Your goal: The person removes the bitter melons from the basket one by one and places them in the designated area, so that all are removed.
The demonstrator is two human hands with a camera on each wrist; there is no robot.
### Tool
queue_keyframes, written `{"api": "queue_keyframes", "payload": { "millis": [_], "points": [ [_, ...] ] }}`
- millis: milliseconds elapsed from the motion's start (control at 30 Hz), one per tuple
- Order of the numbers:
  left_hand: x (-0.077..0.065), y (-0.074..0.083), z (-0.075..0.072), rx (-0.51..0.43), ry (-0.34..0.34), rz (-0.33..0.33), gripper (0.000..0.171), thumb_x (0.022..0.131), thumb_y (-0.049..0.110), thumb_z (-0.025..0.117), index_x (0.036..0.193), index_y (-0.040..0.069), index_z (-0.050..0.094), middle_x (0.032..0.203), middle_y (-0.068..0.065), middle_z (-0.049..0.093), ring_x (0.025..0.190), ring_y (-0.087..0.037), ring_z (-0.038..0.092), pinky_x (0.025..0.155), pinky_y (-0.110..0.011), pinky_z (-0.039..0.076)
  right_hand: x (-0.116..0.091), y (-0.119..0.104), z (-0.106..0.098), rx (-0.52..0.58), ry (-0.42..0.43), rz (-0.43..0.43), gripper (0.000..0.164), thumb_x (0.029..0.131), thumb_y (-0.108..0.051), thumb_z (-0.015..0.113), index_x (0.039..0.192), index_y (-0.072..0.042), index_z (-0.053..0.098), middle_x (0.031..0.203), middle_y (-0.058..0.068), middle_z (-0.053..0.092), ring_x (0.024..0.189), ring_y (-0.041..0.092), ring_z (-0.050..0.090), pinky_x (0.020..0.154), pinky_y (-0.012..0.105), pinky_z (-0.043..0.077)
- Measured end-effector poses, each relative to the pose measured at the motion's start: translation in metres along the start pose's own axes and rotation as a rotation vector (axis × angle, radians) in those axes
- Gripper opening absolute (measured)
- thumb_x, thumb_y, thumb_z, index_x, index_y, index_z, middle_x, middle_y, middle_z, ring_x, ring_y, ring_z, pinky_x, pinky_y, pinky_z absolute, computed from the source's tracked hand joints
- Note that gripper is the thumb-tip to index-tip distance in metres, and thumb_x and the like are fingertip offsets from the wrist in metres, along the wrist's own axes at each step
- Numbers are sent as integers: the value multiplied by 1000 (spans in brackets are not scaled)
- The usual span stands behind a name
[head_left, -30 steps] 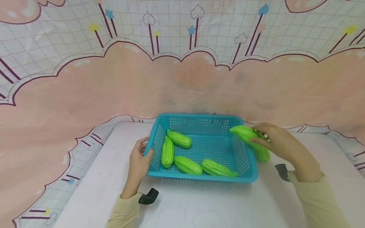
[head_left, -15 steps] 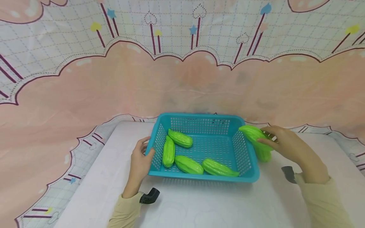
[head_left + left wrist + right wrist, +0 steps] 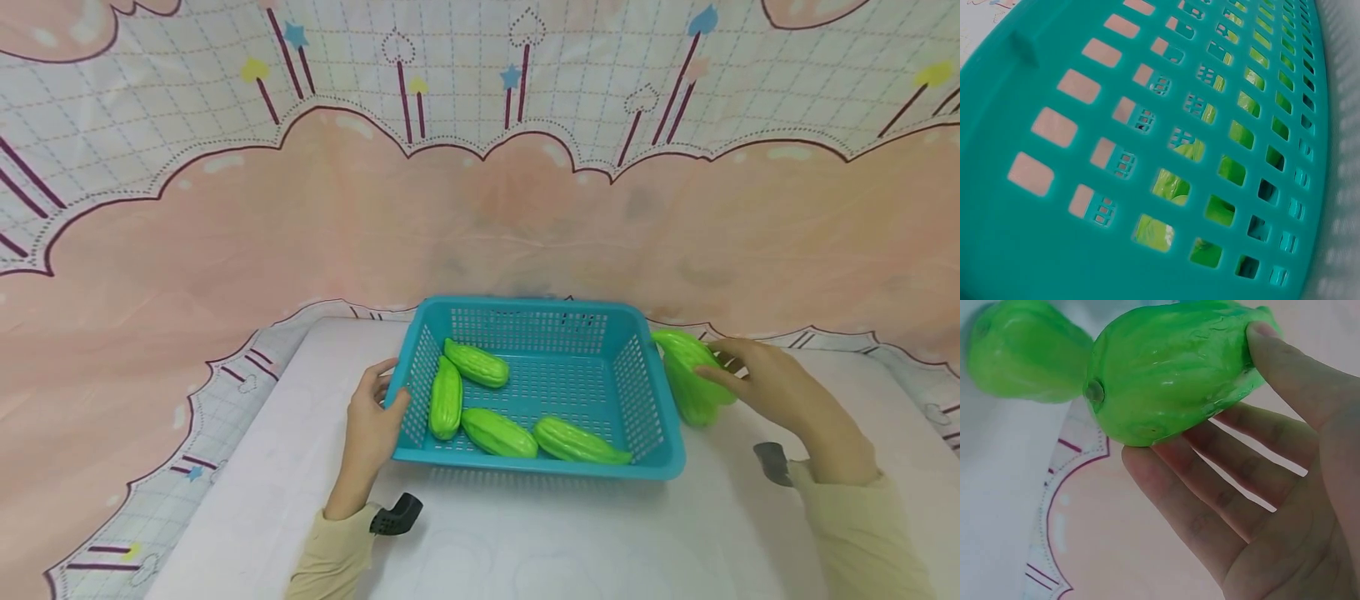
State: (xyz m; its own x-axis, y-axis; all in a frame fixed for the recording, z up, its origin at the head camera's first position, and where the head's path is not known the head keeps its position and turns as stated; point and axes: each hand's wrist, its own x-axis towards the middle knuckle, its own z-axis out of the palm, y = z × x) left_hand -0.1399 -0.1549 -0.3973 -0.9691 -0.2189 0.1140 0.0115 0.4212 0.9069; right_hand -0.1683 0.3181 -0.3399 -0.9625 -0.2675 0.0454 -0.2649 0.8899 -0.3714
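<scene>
No legible text, labels, brands, numbers or signs.

I count six green gourds [image 3: 477, 364] in all: four in the one blue basket [image 3: 566, 385] and two outside it. My hands [image 3: 371, 423] number two

Reaches over the table [image 3: 540, 550] with both forearms [image 3: 322, 562], in beige sleeves [image 3: 862, 533] ending at bare wrists [image 3: 347, 496]. Grips with the left hand [image 3: 375, 425] towards the left edge, bending the fingers [image 3: 372, 377] on one side and setting the thumb [image 3: 398, 407] on the other. Holds the right hand [image 3: 768, 383] out towards the far right corner, turned leftward, and pinches between right thumb [image 3: 1291, 375] and slightly spread fingers
</scene>
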Motion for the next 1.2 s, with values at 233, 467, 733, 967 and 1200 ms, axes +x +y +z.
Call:
{"api": "queue_keyframes", "payload": {
  "millis": [233, 467, 733, 967, 1200],
  "points": [
    [-1, 0, 0, 1, 6, 9, 49, 95, 6, 53, 144, 4, 46, 124, -21, 63, 111, -31, 61, 87, -45, 51, -1, 14, 4, -2, -27, 49, 61, 95, -41, 64, 128, 10, 57, 104, 20, 69, 95, 37, 66, 82, 58, 51],
    [-1, 0, 0, 4, 6, 7, 48, 96, 6, 53, 143, 6, 47, 124, -21, 63, 109, -30, 61, 85, -42, 51, -5, 28, 6, 4, -33, 89, 61, 96, -42, 62, 125, 12, 56, 105, 25, 67, 96, 41, 64, 80, 58, 50],
    [-1, 0, 0, -4, 7, 7, 48, 96, 6, 53, 143, 6, 46, 124, -21, 63, 109, -30, 61, 85, -42, 52, -9, 36, 8, 21, -47, 127, 61, 98, -42, 59, 124, 13, 56, 107, 29, 65, 96, 44, 64, 79, 58, 51],
    [-2, 0, 1, 1, 8, 8, 48, 96, 6, 53, 143, 5, 46, 124, -21, 63, 111, -30, 61, 87, -44, 51, -12, 44, 10, 29, -88, 173, 65, 99, -45, 55, 126, 15, 53, 111, 33, 64, 100, 48, 62, 77, 57, 51],
    [-1, -2, 1, 9, 8, 6, 49, 95, 6, 54, 143, 7, 46, 124, -20, 64, 111, -30, 61, 87, -44, 51, -13, 50, 12, 44, -106, 196, 67, 101, -46, 52, 124, 16, 53, 107, 33, 65, 98, 50, 62, 74, 56, 51]
  ]
}}
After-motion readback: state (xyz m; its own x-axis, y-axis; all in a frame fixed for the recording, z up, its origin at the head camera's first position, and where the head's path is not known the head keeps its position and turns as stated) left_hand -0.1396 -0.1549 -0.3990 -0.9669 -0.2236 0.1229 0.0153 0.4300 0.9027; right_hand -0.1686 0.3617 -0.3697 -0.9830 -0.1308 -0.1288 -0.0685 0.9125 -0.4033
